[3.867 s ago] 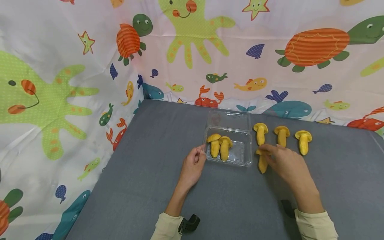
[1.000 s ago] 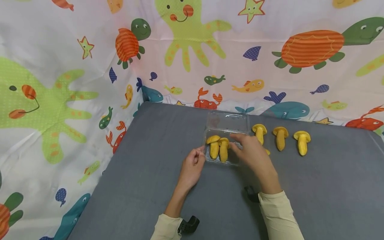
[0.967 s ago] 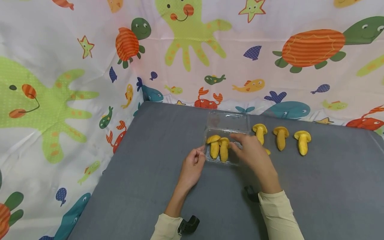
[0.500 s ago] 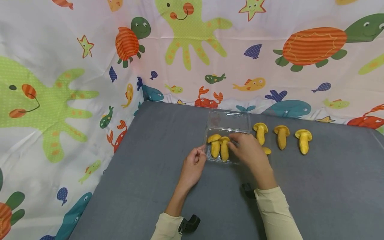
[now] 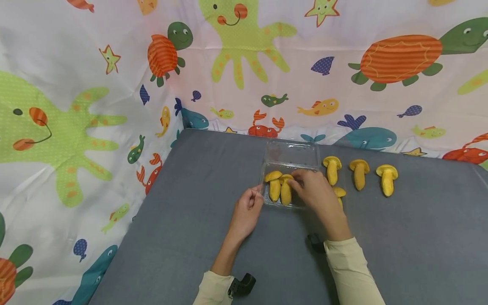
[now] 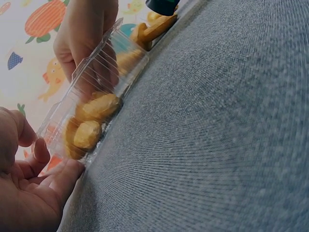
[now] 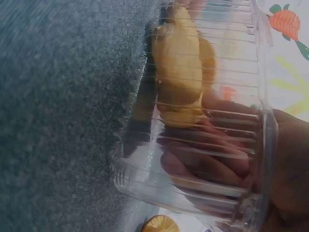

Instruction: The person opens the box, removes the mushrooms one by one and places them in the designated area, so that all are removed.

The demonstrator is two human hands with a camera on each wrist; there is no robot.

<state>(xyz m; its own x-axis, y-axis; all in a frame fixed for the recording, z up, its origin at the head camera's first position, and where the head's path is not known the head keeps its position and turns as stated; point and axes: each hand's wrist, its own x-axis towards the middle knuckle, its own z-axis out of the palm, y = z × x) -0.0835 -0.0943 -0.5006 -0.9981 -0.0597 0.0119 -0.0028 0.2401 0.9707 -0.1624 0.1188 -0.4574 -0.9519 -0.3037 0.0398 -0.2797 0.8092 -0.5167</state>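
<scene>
In the head view, a hinged clear plastic container [image 5: 310, 201] stands with its lid folded back. Two yellow mushrooms lie side by side in its left half, the left mushroom [image 5: 274, 190] against the right mushroom [image 5: 285, 195]. My left hand [image 5: 245, 212] pinches the container's left edge between thumb and fingers; the left wrist view shows this grip on the clear rim [image 6: 44, 130]. My right hand [image 5: 318, 197] reaches into the container, thumb and index finger pinching the right mushroom at its cap. Through the clear wall, the right wrist view shows the fingers [image 7: 203, 162] beside that mushroom.
Three mushrooms lie in a row right of the container: the near one [image 5: 332, 170], the middle one [image 5: 359, 174] and the far one [image 5: 386, 180]. Another mushroom [image 5: 339, 192] is partly hidden behind my right hand. A patterned curtain [image 5: 244, 63] rises behind the grey table [image 5: 171, 212].
My right hand has left the mushroom on the table and moved left into the container. Its thumb and index finger have since closed on the right mushroom's cap. The left hand stays on the edge.
</scene>
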